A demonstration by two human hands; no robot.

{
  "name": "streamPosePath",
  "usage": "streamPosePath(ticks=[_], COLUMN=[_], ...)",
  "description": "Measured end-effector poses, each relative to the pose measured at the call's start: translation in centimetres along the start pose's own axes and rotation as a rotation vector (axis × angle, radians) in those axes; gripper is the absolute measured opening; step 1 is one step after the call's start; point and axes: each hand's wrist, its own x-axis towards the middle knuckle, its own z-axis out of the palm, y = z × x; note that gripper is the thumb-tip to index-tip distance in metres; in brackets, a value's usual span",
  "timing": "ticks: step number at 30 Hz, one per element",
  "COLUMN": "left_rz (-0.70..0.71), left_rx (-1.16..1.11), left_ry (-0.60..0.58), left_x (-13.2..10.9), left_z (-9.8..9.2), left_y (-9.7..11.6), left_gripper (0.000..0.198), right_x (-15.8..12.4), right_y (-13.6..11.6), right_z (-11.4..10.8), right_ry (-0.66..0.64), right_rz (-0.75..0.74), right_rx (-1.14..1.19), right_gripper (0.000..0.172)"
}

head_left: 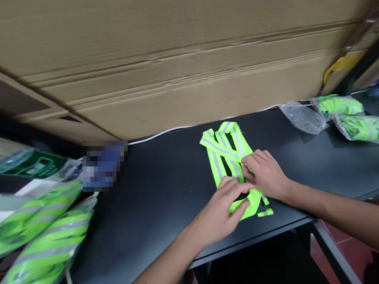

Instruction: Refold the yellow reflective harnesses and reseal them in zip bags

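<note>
A neon-yellow reflective strap vest point(219, 148) with silver stripes lies partly folded on the black table. My left hand point(223, 205) is at its lower left, fingers curled over the straps and thumb on the near loop. Across from it, my right hand point(265, 173) pinches the straps on the right side, its fingertips bent inward and partly hidden. Both hands are close together, with the left index fingertip nearly meeting the right hand. Short strap ends with black parts stick out near the table's front edge.
Bagged reflective vests point(53, 240) lie at the left, beside a green-labelled bottle point(38, 163). At the right rear are an empty clear plastic bag point(304, 117) and more bagged vests point(359, 127). Large cardboard boxes point(189, 75) stand behind the table point(154, 197), a white cable point(166, 132) along their base.
</note>
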Motion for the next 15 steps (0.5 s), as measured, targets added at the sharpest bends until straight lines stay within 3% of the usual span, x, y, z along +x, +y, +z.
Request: streamPosePath(ticks=[3,5,8,13,15], left_rz=[0.039,0.033,0.029,0.04,0.045], left_rx=[0.057,0.063,0.057,0.108,0.123], left_ry=[-0.008,-0.002,0.009,0.002,-0.023], left_x=[0.0,0.0,-0.1,-0.3,-0.4], left_z=[0.2,0.4,0.5,0.5,0.4], left_y=[0.0,-0.1,-0.1,0.0,-0.2], left_gripper=[0.023,0.023,0.022,0.019,0.013], right_x=[-0.9,-1.8,-3.1,-5.2,-5.9], right_y=[-0.2,-0.2,-0.7,-2.3,-2.5], right_z=[-0.4,-0.9,-1.7,-3.4,-4.0], right_ry=[0.094,0.072,-0.023,-0.084,-0.111], right_rz=[-0.072,-0.136,-0.176,-0.047,-0.059], right_rx=[-0.212,-0.227,-0.132,0.184,0.25], right_gripper=[0.023,0.031,0.034,0.021,0.027])
